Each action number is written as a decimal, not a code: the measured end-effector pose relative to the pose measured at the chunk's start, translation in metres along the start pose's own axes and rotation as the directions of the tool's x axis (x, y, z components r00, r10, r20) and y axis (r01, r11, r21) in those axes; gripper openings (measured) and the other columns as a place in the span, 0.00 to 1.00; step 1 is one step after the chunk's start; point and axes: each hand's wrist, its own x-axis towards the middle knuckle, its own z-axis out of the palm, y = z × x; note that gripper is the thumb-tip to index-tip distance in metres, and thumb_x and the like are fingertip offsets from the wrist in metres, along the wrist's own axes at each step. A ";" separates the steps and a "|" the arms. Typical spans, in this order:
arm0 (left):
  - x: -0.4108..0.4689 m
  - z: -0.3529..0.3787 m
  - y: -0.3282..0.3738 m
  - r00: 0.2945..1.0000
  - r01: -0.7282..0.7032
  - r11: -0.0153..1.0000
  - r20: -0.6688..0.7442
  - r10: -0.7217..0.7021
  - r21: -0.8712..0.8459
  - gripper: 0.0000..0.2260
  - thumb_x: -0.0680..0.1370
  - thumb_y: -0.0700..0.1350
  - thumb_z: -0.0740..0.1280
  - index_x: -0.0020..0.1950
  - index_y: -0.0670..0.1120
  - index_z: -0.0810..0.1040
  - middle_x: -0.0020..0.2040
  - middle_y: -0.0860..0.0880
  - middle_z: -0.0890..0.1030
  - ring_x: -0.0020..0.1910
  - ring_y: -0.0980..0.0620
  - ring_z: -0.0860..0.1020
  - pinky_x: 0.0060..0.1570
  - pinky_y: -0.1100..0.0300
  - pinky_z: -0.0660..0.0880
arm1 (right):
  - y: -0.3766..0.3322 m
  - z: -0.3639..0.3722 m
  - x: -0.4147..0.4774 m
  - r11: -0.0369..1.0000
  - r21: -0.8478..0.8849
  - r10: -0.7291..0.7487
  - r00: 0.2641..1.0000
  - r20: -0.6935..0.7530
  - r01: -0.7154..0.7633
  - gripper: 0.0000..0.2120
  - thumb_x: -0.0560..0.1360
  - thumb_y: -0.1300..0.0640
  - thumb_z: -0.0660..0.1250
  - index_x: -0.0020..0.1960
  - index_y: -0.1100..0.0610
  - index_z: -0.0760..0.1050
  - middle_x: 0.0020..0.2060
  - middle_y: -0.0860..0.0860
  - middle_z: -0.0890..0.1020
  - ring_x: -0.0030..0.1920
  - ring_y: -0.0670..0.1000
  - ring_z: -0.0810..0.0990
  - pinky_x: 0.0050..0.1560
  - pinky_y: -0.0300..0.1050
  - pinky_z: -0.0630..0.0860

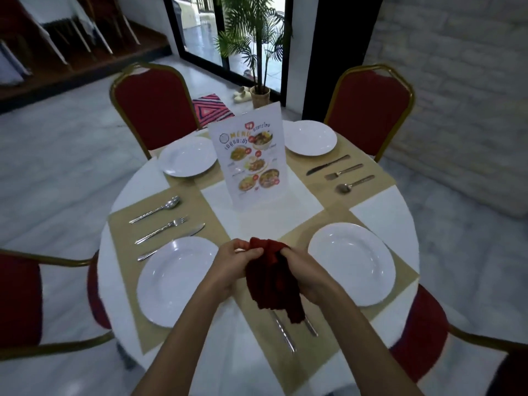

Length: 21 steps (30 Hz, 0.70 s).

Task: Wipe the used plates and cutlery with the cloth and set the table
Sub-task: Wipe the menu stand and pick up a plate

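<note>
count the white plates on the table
4: near left plate, near right plate, far left plate, far right plate. None seems hidden.

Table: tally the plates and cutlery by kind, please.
Plates: 4
Knives: 2
Forks: 2
Spoons: 2
Cutlery handles, heads hidden by the cloth: 2
Total: 12

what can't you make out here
Head view only.
1. Cutlery below the cloth: heads covered by it, types unclear.
2. Left hand, right hand: anything wrapped inside the cloth is hidden.
3. Menu small print: blurred, too small.
4. Near-right chair: cut by frame edge.
</note>
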 end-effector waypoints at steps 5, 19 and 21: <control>-0.038 -0.027 -0.036 0.994 0.101 0.994 -0.027 -0.102 -0.035 0.07 0.78 0.39 0.71 0.53 0.39 0.77 0.43 0.42 0.83 0.39 0.49 0.82 0.29 0.62 0.76 | 0.030 0.026 -0.038 0.998 0.022 0.057 0.996 -0.072 -0.055 0.13 0.82 0.60 0.59 0.39 0.61 0.72 0.42 0.52 0.83 0.50 0.54 0.82 0.66 0.58 0.75; -0.094 -0.051 -0.111 0.980 0.156 0.984 -0.114 -0.165 -0.082 0.13 0.76 0.33 0.68 0.59 0.45 0.77 0.52 0.41 0.83 0.50 0.41 0.84 0.38 0.51 0.82 | 0.115 0.051 -0.061 0.943 -0.333 -0.002 1.000 0.016 0.007 0.15 0.73 0.56 0.75 0.58 0.53 0.77 0.51 0.50 0.83 0.51 0.50 0.83 0.57 0.50 0.82; -0.100 -0.057 -0.121 0.976 0.160 0.984 -0.138 -0.170 -0.080 0.16 0.76 0.32 0.67 0.59 0.49 0.77 0.52 0.41 0.82 0.51 0.40 0.83 0.38 0.51 0.82 | 0.124 0.055 -0.057 0.938 -0.347 -0.001 1.000 0.001 0.001 0.10 0.76 0.57 0.71 0.57 0.54 0.79 0.50 0.51 0.84 0.52 0.50 0.83 0.58 0.51 0.81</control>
